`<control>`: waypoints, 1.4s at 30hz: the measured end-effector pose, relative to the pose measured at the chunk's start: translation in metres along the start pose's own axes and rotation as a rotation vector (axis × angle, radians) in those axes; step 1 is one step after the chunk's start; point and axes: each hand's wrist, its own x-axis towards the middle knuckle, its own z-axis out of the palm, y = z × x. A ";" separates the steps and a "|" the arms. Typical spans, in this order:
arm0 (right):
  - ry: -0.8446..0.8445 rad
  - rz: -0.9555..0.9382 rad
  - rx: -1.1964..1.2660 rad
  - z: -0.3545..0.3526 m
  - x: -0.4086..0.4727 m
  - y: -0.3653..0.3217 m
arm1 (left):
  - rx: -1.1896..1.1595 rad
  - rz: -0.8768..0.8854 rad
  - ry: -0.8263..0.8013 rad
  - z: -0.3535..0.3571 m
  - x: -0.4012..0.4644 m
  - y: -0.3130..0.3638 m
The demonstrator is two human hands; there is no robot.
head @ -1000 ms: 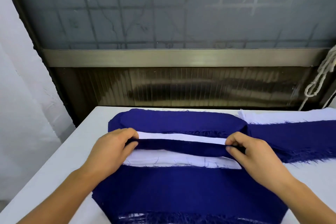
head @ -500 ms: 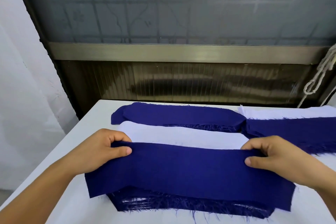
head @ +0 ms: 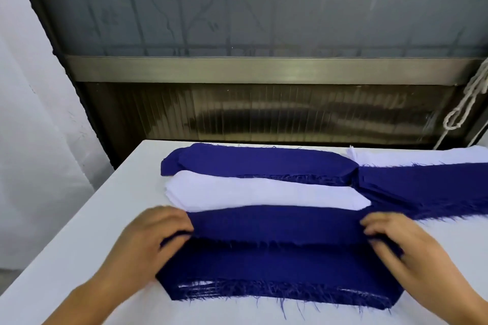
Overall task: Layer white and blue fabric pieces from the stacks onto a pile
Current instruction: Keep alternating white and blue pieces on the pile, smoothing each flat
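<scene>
A dark blue fabric piece (head: pixel 274 224) lies across the top of the layered pile (head: pixel 277 274) at the near edge of the table, its far part still humped up. My left hand (head: pixel 155 237) grips its left end and my right hand (head: pixel 396 243) grips its right end; both are blurred by motion. The pile shows frayed blue and white edges along its front. Just behind it sits the white stack (head: pixel 264 192), and behind that the blue stack (head: pixel 258 161).
The white table (head: pixel 79 232) drops off at the left, beside a pale curtain. More blue fabric (head: pixel 427 187) and white fabric (head: pixel 422 155) lie at the right rear. A dark window wall stands behind, with a cord (head: pixel 464 103) hanging at the right.
Both hands drew the blue piece off the stacks toward me and lowered it onto the near pile. The white stack behind is now uncovered.
</scene>
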 end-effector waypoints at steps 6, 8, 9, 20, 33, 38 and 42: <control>-0.054 -0.004 -0.062 0.010 -0.026 0.007 | -0.009 0.009 -0.009 0.028 -0.031 -0.003; -0.018 -0.027 -0.068 0.012 -0.029 0.009 | 0.008 0.033 0.009 0.029 -0.032 -0.004; -0.004 -0.040 -0.071 0.013 -0.030 0.009 | 0.022 0.056 0.006 0.030 -0.032 -0.005; 0.017 -0.088 -0.075 0.013 -0.036 0.007 | -0.041 0.019 0.020 0.031 -0.036 -0.001; 0.025 -0.130 -0.081 0.016 -0.036 0.008 | 0.000 0.066 0.021 0.034 -0.039 -0.001; 0.028 -0.158 -0.103 0.016 -0.037 0.010 | 0.025 0.087 0.018 0.035 -0.039 -0.001; -0.004 -0.147 -0.107 0.014 -0.038 0.009 | 0.014 0.083 0.024 0.035 -0.038 0.000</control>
